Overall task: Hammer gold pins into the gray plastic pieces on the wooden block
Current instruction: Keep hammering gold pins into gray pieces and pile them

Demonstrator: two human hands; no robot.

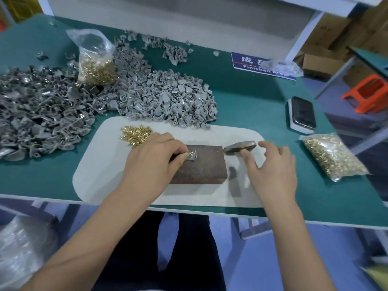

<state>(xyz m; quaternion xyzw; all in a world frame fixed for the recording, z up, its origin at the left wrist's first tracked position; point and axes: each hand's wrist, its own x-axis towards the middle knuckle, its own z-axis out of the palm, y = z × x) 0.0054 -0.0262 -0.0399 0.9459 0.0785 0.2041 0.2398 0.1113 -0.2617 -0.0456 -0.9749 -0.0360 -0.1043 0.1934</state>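
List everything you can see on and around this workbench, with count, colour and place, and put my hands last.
wooden block: one, brown, centre of the white mat
gray plastic piece: one, on the block, with a gold pin
hammer: one, dark metal head, right of the block
loose gold pins: small heap, mat's far left
white mat: one, front of the table
gray plastic pieces: big piles, table's left and middle
bags of gold pins: two, clear, one upright far left, one flat right
phone: one, dark, right
blue sign: one, far right
orange stool: one, on the floor
table: one, green
left hand: pinches the piece
right hand: open, over the hammer handle
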